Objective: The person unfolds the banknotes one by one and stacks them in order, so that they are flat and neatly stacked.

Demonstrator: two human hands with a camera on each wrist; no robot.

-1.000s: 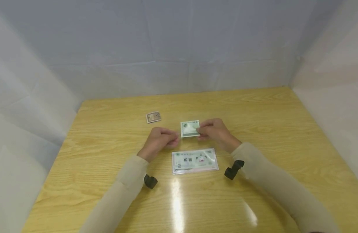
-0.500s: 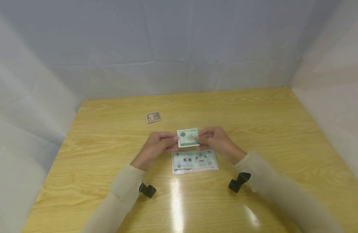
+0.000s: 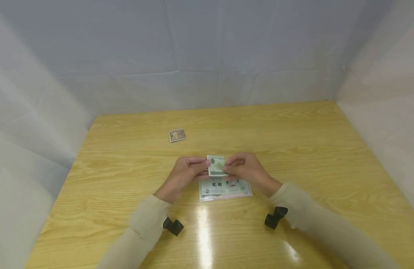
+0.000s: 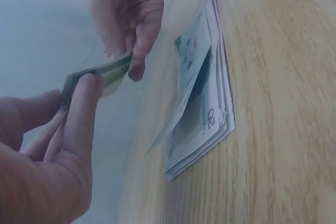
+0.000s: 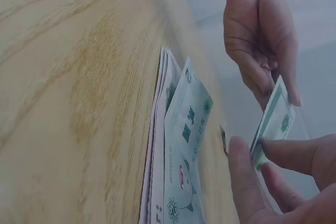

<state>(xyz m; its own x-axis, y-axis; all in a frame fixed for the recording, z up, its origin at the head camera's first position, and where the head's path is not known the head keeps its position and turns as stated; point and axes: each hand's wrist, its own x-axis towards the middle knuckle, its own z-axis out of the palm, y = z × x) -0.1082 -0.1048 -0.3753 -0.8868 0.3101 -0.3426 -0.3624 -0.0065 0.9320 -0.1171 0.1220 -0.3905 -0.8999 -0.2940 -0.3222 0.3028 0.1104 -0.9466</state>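
Observation:
A small folded green banknote [image 3: 215,169] is held between my two hands, raised close over a stack of banknotes [image 3: 209,191]. My left hand [image 3: 184,175] pinches its left edge between thumb and fingers. At the opposite edge, my right hand [image 3: 250,172] pinches it likewise. The left wrist view shows the folded note [image 4: 111,72] bent slightly between both hands. On top of the stack lies a pale green note [image 5: 188,140] marked 2, its fold lifting off the pinkish note marked 20 beneath. The held note and fingers hide the stack's far edge in the head view.
A small folded brown note [image 3: 177,135] lies farther back, left of centre. Everything rests on a wooden table [image 3: 294,130] with pale sheets [image 3: 207,89] hanging behind and at both sides. Black wrist mounts [image 3: 173,226] sit on the beige sleeves.
The right hand brought the folded green note nearer and over the stack. My left hand, earlier beside it, took its left edge. Now the note looks narrower and tilted between the hands.

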